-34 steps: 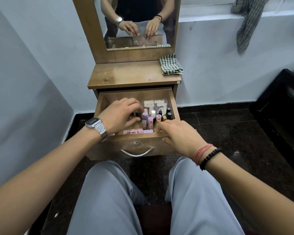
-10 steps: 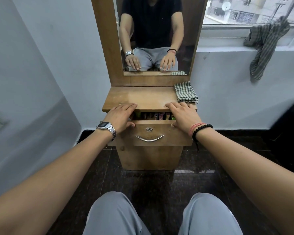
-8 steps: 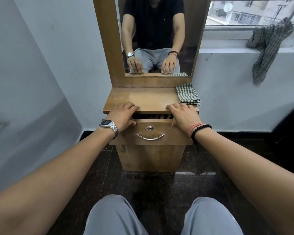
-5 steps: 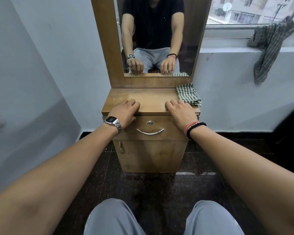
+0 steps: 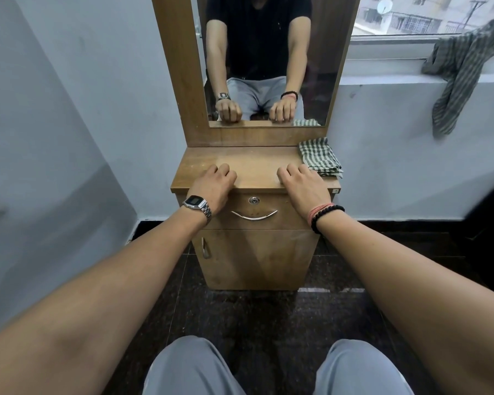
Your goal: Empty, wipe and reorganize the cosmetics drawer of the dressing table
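Drawer (image 5: pixel 254 212): fully shut under bench (image 5: pixel 251 166) front edge, contents hidden. Checked cloth (image 5: pixel 320 161): folded, back right corner. Left hand (image 5: pixel 216 183), right hand (image 5: pixel 304 185): fingers curled, empty, knuckles on front edge. Risk: right hand nudging the cloth off the side edge.
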